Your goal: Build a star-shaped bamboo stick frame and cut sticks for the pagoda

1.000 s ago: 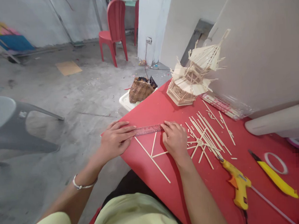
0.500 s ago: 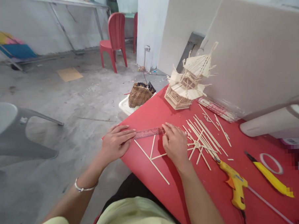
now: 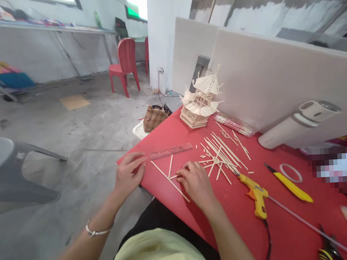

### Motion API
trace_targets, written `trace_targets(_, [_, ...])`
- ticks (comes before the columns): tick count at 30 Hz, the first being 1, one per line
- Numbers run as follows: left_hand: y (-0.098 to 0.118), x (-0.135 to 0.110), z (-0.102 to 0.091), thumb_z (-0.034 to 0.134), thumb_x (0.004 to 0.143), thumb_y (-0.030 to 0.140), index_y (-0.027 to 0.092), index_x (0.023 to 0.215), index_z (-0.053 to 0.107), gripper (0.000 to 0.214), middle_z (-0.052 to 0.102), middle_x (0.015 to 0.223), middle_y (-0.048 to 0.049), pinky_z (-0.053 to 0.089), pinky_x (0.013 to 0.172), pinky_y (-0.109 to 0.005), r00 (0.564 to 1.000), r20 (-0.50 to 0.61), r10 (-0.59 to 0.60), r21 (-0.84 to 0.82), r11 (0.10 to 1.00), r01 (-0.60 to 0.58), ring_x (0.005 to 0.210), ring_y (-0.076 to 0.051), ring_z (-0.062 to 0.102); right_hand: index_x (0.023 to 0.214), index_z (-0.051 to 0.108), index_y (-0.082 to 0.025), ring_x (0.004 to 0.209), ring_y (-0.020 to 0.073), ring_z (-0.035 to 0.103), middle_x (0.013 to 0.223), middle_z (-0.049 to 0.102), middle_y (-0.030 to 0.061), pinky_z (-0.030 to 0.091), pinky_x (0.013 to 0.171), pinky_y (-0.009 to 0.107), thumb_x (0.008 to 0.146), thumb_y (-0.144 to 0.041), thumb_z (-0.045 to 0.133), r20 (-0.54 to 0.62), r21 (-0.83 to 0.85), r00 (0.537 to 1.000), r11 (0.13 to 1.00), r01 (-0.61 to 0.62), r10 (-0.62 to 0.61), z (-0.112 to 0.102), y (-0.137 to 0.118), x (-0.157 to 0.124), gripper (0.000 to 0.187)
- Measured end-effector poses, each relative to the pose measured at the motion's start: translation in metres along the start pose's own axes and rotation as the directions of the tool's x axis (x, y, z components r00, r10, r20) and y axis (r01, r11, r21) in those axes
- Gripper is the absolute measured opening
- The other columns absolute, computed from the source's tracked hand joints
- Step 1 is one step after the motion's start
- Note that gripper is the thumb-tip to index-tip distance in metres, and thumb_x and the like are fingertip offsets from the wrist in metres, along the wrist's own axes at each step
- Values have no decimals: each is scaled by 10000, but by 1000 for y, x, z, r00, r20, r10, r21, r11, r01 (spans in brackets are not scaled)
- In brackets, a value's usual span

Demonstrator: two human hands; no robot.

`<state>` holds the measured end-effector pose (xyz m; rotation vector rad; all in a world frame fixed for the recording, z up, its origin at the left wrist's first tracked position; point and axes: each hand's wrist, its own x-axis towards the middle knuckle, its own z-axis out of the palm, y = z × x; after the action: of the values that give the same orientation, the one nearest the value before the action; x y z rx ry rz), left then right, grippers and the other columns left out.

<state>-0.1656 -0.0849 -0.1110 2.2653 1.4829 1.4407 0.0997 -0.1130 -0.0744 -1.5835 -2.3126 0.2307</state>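
Note:
On the red table lies a frame of thin wooden sticks [image 3: 170,179], one long stick with two shorter ones branching from its middle. My right hand [image 3: 194,181] has its fingers curled in a pinch on the shorter stick that points right, hiding that stick's end. My left hand [image 3: 131,172] hovers at the table's left edge with thumb and fingers apart, holding nothing. Just beyond the frame, a clear ruler [image 3: 171,150] lies flat, close to my left fingertips. A star-shaped stick piece [image 3: 216,160] rests right of my right hand, against several loose sticks [image 3: 227,150].
A stick-built pagoda model [image 3: 199,102] stands at the far corner. To the right lie a yellow glue gun [image 3: 257,195], a yellow cutter knife [image 3: 292,187] and a tape ring [image 3: 290,172]. A white flask [image 3: 294,124] leans near the board. A grey stool [image 3: 17,171] stands left.
Both hands have come off the ruler, which stays on the table. My right hand has moved down to the stick frame; my left has drawn slightly back. The view has tilted up.

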Motion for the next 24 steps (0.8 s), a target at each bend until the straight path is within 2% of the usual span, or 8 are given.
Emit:
trace_targets(2, [8, -3, -2, 605, 921, 171, 213, 1005, 750, 172, 720, 1100, -80, 552, 903, -373, 997, 48, 55, -3, 998, -55, 993, -196, 680, 884, 744, -253, 907, 196, 535, 938, 627, 28, 395, 802, 318, 919, -275, 721, -3, 0, 1000, 1000, 16, -16, 2, 4, 1, 48])
trace_targets(4, [15, -2, -3, 620, 920, 181, 219, 968, 759, 152, 726, 1090, -77, 534, 920, -400, 979, 152, 137, 11, 990, -140, 1003, -212, 669, 863, 749, -256, 886, 187, 522, 907, 615, 21, 384, 788, 311, 936, -291, 701, -15, 6, 999, 999, 34, -34, 5, 8, 2, 94])
trace_targets(8, [26, 8, -2, 602, 952, 228, 227, 954, 764, 162, 733, 1072, -72, 485, 949, -418, 890, 390, 235, 43, 961, -273, 1040, -228, 649, 850, 756, -262, 872, 183, 512, 877, 610, 18, 369, 775, 307, 959, -293, 667, -40, -13, 998, 998, 56, -56, 6, 10, 1, 144])
trace_targets(11, [31, 14, 2, 576, 977, 251, 220, 959, 754, 181, 730, 1016, -58, 453, 926, -397, 829, 487, 274, 53, 939, -341, 978, -207, 657, 894, 754, -263, 886, 191, 521, 891, 618, 22, 370, 774, 314, 963, -299, 661, -58, -36, 997, 998, 45, -47, 1, 5, -7, 121])
trace_targets(15, [32, 17, 7, 556, 993, 266, 214, 937, 745, 203, 721, 970, -49, 429, 851, -358, 792, 531, 301, 50, 922, -384, 886, -184, 653, 871, 730, -250, 892, 200, 544, 879, 630, 26, 379, 779, 324, 963, -354, 657, -82, 1, 997, 1000, -15, 15, -3, -8, -28, 157])
trace_targets(19, [34, 17, 11, 560, 992, 265, 212, 923, 741, 201, 713, 946, -50, 422, 809, -340, 785, 532, 317, 25, 921, -389, 861, -180, 644, 807, 685, -240, 854, 202, 556, 855, 635, 17, 368, 736, 327, 909, -390, 725, -52, 5, 996, 997, -71, 71, 2, -16, -51, 186])
trace_targets(24, [37, 18, 12, 556, 995, 271, 214, 914, 745, 213, 712, 944, -52, 435, 812, -342, 776, 553, 303, 13, 928, -371, 867, -180, 637, 819, 658, -225, 841, 201, 558, 847, 640, 29, 351, 738, 330, 976, -330, 633, -71, -31, 992, 994, -106, 104, 12, -13, -62, 190])
